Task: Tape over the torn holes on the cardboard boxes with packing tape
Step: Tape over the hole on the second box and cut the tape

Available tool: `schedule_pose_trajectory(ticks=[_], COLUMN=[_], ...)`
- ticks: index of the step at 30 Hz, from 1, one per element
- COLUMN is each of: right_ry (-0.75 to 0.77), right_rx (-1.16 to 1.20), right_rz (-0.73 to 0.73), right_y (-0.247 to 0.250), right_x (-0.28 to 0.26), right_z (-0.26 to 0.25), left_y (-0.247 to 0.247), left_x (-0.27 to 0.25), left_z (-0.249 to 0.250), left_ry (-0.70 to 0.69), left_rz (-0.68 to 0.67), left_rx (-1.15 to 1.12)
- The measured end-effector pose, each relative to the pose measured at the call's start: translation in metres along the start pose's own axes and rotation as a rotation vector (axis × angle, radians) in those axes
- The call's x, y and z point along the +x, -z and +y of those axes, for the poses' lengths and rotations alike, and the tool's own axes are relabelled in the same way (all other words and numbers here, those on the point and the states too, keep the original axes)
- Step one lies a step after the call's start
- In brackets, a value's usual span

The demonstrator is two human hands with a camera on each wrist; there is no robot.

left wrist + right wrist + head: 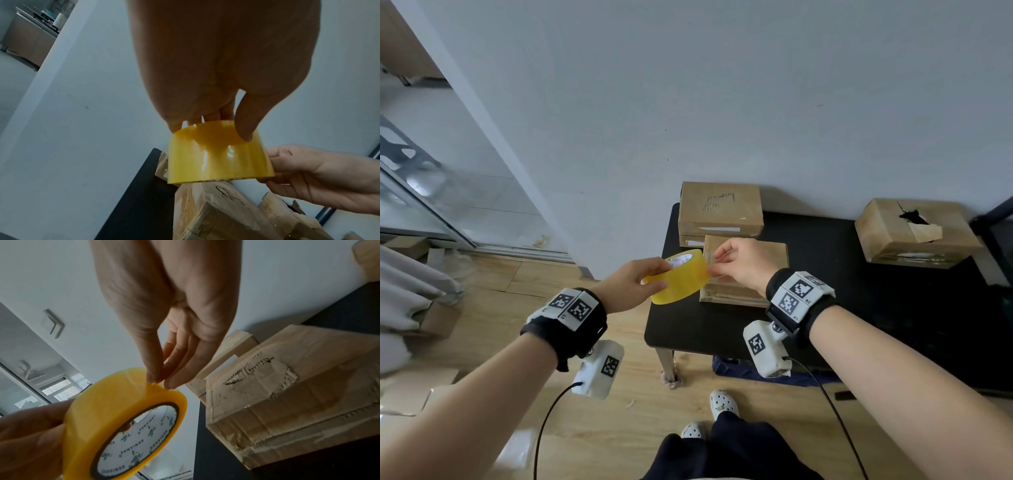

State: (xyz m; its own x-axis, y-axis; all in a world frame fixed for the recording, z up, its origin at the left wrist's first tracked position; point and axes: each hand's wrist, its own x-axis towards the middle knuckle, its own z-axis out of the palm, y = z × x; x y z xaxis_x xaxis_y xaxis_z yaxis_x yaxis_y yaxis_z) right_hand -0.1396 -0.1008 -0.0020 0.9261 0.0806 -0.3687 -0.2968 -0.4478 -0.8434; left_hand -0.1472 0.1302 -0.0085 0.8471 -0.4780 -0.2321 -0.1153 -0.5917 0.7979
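Observation:
My left hand [643, 277] grips a yellow roll of packing tape [681, 277] above the table's left front corner, fingers through its core and thumb on the outside. In the right wrist view my right hand [158, 381] pinches the tape's loose end at the top of the roll [127, 415]. In the left wrist view the roll [218, 155] hangs below my left fingers [244, 126]. A cardboard box [746, 270] lies right behind the roll. A box with a torn hole [914, 233] sits at the table's far right.
The black table [859, 308] stands against a white wall. A larger box [719, 209] rests on another at the back left. Cardboard pieces [410, 394] lie on the wooden floor at left. My feet in white shoes [722, 404] stand near the table's front.

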Motion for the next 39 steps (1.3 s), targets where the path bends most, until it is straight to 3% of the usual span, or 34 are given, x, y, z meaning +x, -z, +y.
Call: schedule_pose_trajectory(ticks=[18,39], right_ry=[-0.145,-0.093], right_rx=[0.282,0.155], right_rz=[-0.146,-0.059], right_y=[0.012,0.020], right_x=[-0.012,0.000], right_z=[-0.011,-0.005], left_y=[-0.002,-0.005], left_x=[-0.002,0.010], left_z=[0.011,0.028], left_ry=[-0.081,-0.137], left_rz=[0.026,0.038], left_rx=[0.083,0.250])
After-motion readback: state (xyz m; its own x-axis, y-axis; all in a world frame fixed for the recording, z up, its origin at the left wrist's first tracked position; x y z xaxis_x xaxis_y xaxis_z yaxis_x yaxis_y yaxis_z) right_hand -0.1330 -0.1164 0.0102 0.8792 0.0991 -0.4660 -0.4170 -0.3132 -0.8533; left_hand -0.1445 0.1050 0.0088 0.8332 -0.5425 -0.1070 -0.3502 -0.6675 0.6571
